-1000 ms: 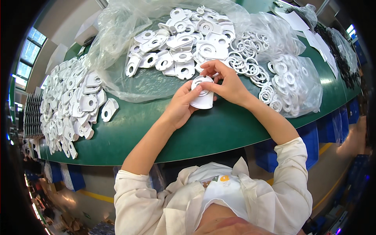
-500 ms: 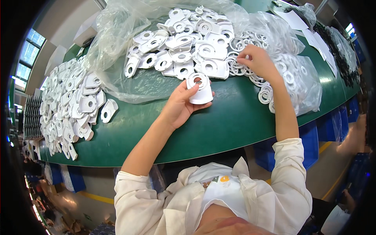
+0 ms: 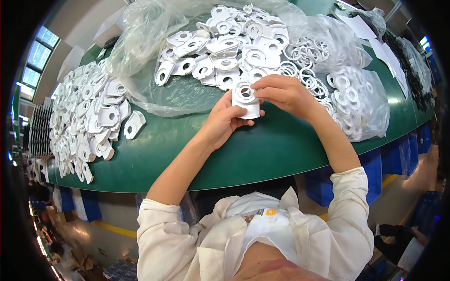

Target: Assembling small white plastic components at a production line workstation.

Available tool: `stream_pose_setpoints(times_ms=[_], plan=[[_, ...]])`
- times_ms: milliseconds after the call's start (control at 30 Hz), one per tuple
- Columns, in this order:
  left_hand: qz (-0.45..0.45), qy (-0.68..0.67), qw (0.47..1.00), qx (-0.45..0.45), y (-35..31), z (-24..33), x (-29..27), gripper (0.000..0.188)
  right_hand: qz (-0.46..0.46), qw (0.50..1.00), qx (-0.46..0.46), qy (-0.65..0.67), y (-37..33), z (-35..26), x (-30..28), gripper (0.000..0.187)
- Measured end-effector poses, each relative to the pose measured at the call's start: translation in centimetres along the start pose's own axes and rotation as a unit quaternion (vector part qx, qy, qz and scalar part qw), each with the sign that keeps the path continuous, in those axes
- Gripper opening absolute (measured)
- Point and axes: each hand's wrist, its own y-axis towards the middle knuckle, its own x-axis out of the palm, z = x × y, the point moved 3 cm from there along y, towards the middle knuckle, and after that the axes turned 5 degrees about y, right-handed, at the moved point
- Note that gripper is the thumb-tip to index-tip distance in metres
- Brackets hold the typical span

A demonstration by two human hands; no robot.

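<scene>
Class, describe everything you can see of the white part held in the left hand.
The white part looks like smooth plastic. Its rounded end, with ring-shaped edges around a round hole, points away from the person; its plainer end faces the person. The left hand holds it above the green table, thumb across its lower left face. The right hand has its fingertips at the upper right edge. Whether the ring around the hole is a separate piece is unclear.

Smooth plastic plate [image 3: 250,111], glossy tabletop [image 3: 253,159]
</scene>
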Motion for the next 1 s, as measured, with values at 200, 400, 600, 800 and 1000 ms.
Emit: stream_pose_setpoints(times_ms=[200,400,600,800,1000], plan=[[-0.001,0.005,1.0,0.0,0.0,-0.1,-0.2,0.048,-0.021,0.998,-0.031,-0.05,-0.5,0.4,0.2,0.014],[0.001,-0.019,1.0,-0.005,0.0,0.0,-0.1,0.035,-0.04,0.994,-0.06,-0.079,-0.2,0.0,-0.1,0.023],[0.026,0.032,0.999,0.022,0.1,-0.5,-0.4,0.028,-0.022,0.992,-0.068,-0.101,-0.3,-0.5,0.5,0.013],[0.016,0.085,0.995,0.044,0.1,-0.2,-0.5,0.03,0.0,0.999,-0.038,-0.016,-0.1,-0.8,0.3,0.017],[0.012,0.216,0.97,0.108,-0.2,-0.2,0.6,0.035,0.085,0.951,0.219,0.199,0.4,0.2,0.3,0.013]])
